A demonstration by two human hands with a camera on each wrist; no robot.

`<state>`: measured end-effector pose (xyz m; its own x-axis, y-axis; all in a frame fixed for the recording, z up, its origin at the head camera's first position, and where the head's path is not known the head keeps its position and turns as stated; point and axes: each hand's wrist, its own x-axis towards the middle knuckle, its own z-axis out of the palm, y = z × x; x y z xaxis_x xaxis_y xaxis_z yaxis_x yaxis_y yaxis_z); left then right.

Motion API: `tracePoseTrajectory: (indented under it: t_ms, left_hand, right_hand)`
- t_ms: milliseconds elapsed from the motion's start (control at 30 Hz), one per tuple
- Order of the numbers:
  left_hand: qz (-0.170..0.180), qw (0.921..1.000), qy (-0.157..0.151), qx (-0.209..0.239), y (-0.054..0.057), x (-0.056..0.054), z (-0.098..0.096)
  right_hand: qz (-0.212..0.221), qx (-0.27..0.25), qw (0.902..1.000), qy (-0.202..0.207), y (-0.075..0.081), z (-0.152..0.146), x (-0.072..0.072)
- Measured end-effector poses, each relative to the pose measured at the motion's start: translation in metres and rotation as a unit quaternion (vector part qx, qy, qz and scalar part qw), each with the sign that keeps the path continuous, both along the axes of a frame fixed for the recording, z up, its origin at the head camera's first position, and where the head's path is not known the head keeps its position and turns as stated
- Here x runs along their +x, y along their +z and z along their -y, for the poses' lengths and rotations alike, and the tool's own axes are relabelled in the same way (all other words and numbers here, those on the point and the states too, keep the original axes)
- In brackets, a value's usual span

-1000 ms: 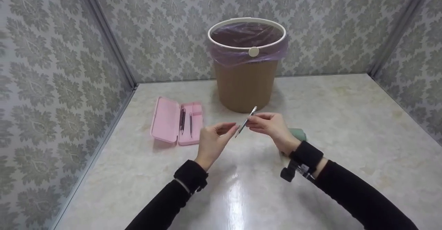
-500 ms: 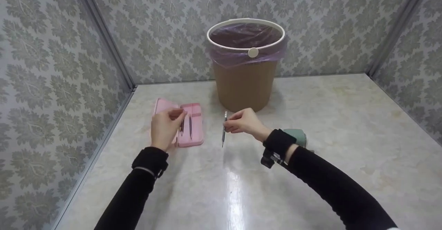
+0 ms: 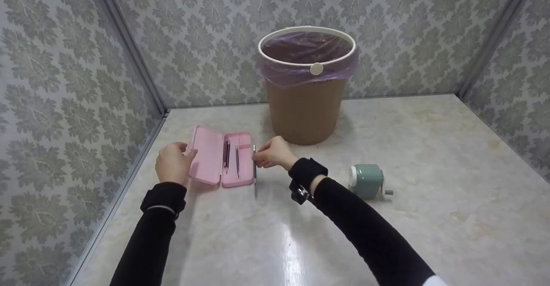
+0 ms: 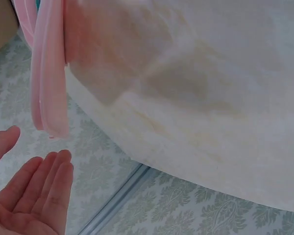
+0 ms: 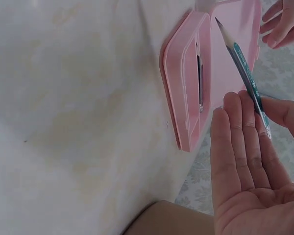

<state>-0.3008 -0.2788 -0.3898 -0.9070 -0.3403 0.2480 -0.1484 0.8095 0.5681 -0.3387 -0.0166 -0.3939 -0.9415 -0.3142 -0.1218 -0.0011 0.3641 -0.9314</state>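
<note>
My right hand (image 3: 275, 152) pinches a green pencil (image 5: 246, 73) between thumb and fingers, close to its white-tipped end. Its sharpened point faces away from the palm. Just left of that hand lies an opened pink pencil case (image 3: 245, 181), and the pencil overlaps its right edge in the head view. Several dark pencils (image 3: 237, 161) lie inside the case. My left hand (image 3: 174, 163) is at the outer edge of the raised lid (image 3: 208, 155). In the left wrist view its fingers (image 4: 59, 188) are relaxed, a little apart from the pink lid, and hold nothing.
Behind the case stands a tall brown bin (image 3: 307, 110) with a purple liner. A green crank pencil sharpener (image 3: 367, 181) sits on the marbled table (image 3: 451, 183) to the right. Patterned walls (image 3: 202, 50) bound the table at the back and sides.
Both hands have moved left. The right hand has carried the pencil from in front of the bin to the case's right edge; the left has left the pencil and reached the lid.
</note>
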Motion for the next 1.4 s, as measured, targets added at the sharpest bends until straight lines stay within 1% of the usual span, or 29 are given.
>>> tracePoseTrajectory:
  t_ms: [133,300,433,567,733,900,967,1100,1200,1400]
  left_hand:
    - [0.016,0.9997,0.006,0.019,-0.002,-0.002,0.005]
    - [0.02,0.9991,0.012,0.035,-0.007,-0.006,0.007]
    - [0.023,0.9987,0.015,0.044,-0.008,-0.009,0.006]
    - [0.026,0.9982,0.011,0.052,-0.008,-0.01,0.006]
    - [0.025,0.9987,0.006,0.045,-0.006,-0.009,0.009]
    - [0.024,0.9992,-0.001,0.033,-0.003,-0.011,0.009]
    - [0.021,0.9993,-0.005,0.031,-0.004,-0.009,0.01]
    - [0.013,0.9994,-0.01,0.031,-0.005,-0.008,0.011]
    - [0.014,0.9992,-0.013,0.035,-0.005,-0.006,0.011]
    - [0.011,0.9993,-0.02,0.029,-0.006,-0.006,0.009]
  right_hand:
    - [0.002,0.002,0.9998,-0.022,-0.004,0.018,-0.011]
    - [0.014,-0.006,0.9993,-0.035,-0.013,0.038,-0.022]
    - [0.013,0.019,0.9989,-0.041,-0.017,0.052,-0.029]
    - [-0.005,0.061,0.9962,-0.062,-0.018,0.063,-0.034]
    - [-0.041,0.106,0.989,-0.095,-0.023,0.076,-0.035]
    - [-0.071,0.151,0.9792,-0.116,-0.03,0.084,-0.038]
    - [-0.081,0.168,0.9748,-0.123,-0.033,0.087,-0.037]
    - [-0.103,0.194,0.9667,-0.131,-0.036,0.092,-0.039]
    - [-0.121,0.22,0.9588,-0.134,-0.035,0.096,-0.039]
    - [-0.156,0.263,0.9427,-0.134,-0.036,0.102,-0.037]
